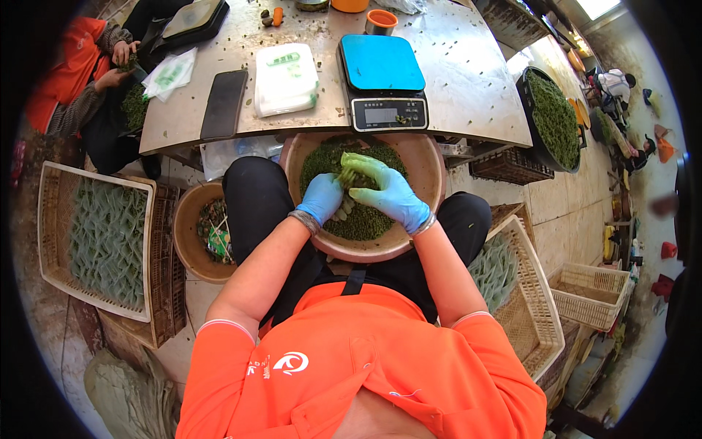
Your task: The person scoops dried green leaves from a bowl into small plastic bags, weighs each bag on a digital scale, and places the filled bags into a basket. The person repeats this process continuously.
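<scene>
Both hands wear blue gloves and work over a round plastic basin (433, 181) between the knees, which holds many small green buds or peppercorns (367, 228). My left hand (322, 196) pinches the left end of a small plastic bag (346, 178) that looks filled with green stuff. My right hand (392, 189), its thumb and forefinger stained green, curls around the bag's right side. The fingers partly hide the bag. Beyond the basin, on the metal table (460, 82), stands a digital scale (382, 63) with a blue top, beside a stack of printed plastic bags (285, 82).
A black phone (224, 104) lies at the table's near left. Crates of filled bags stand at left (107, 241) and right (496, 271). A brown bucket (186, 236) is beside the left knee. A co-worker (77, 71) sits far left. A black tub of green buds (551, 118) is at right.
</scene>
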Motion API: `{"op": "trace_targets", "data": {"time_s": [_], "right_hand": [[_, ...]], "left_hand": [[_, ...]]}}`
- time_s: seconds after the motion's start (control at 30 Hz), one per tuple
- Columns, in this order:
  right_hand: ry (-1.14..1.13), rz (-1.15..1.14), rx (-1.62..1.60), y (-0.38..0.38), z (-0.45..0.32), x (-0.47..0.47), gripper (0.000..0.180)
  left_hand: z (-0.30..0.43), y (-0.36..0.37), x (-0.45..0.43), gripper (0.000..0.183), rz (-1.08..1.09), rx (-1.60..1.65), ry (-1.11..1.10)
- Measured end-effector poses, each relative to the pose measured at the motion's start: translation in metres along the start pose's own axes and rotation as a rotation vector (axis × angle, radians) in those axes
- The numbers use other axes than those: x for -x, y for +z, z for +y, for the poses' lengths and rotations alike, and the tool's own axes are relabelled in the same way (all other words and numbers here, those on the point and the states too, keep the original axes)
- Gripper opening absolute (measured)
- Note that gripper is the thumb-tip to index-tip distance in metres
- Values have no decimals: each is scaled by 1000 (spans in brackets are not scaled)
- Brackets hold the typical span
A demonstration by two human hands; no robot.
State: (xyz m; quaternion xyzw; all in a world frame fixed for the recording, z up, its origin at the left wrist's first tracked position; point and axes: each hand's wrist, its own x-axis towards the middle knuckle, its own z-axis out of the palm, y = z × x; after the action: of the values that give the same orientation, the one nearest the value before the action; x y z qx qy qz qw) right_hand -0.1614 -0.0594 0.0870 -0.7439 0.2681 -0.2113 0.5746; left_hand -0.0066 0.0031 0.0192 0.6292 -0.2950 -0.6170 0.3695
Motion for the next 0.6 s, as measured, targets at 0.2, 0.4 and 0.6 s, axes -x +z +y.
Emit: {"op": "trace_targets", "data": {"time_s": [0.2, 0.4, 0.6], "right_hand": [[-37, 2, 365, -16, -18, 21, 47], [290, -253, 796, 22, 20, 22, 42], [103, -184, 796, 16, 6, 31, 34]], "left_hand": [[6, 1, 4, 30, 55, -32, 10], [-8, 5, -4, 35, 90, -283, 177], [14, 5, 13, 32, 34, -266, 74]]}}
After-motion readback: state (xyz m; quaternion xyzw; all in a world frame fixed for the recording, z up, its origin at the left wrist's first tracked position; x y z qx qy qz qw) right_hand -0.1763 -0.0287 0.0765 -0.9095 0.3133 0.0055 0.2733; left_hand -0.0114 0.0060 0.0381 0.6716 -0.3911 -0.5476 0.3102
